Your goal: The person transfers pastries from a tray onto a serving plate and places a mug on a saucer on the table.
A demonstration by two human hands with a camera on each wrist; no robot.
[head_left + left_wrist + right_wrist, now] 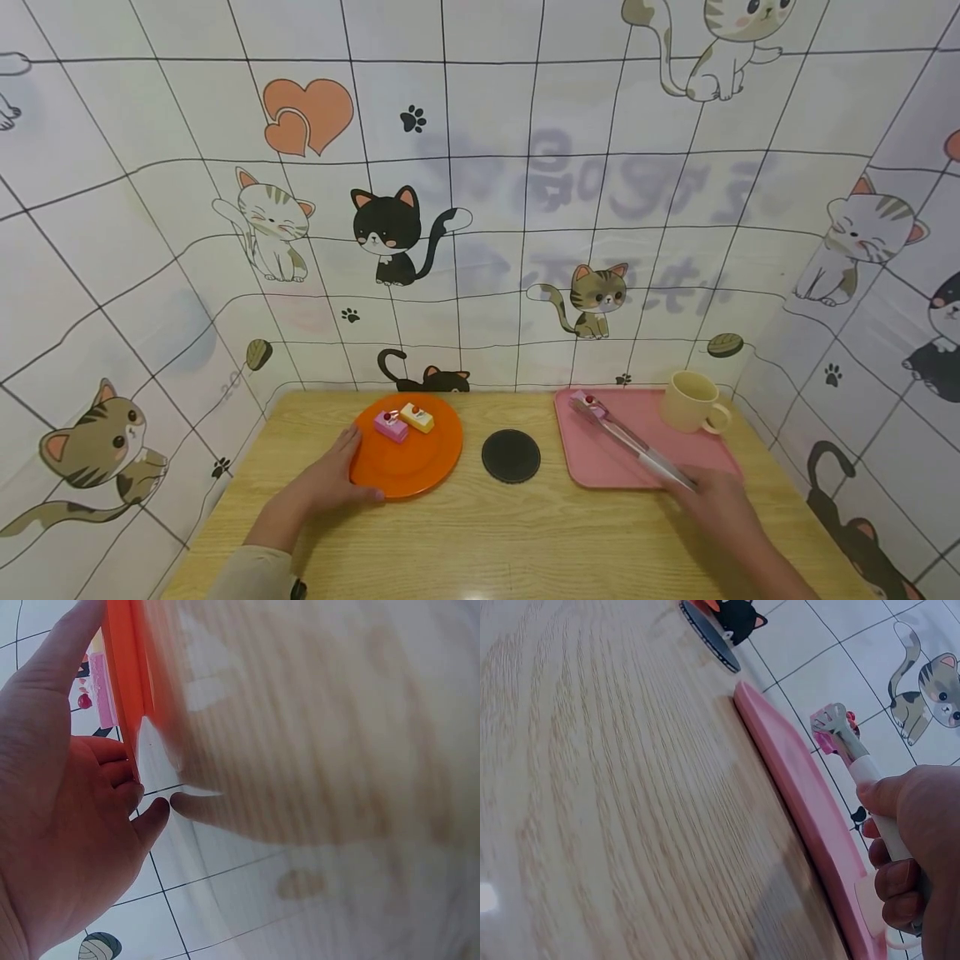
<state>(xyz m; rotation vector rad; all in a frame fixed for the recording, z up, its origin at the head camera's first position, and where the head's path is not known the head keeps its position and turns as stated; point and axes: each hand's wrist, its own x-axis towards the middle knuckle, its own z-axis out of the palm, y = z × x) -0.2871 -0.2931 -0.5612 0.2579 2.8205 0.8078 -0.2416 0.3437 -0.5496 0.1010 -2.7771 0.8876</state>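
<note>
My left hand point(330, 475) holds the left rim of an orange plate point(420, 467), thumb at the near edge and fingers along the side. On that plate sit a pink toy cake slice point(391, 426) and a yellow one point(417, 417), side by side, each topped with a red berry. My right hand point(716, 500) grips white-handled tongs point(633, 442) that point away to the far left. Between the tong tips is another pink cake slice point(823, 741), over the far left corner of a pink tray point(611, 471).
A pale yellow mug point(692, 402) stands at the tray's back right, its handle to the right. Between plate and tray lies a round black coaster point(511, 456) on the wooden table point(480, 533). Cat-patterned walls point(480, 250) close off the back and sides.
</note>
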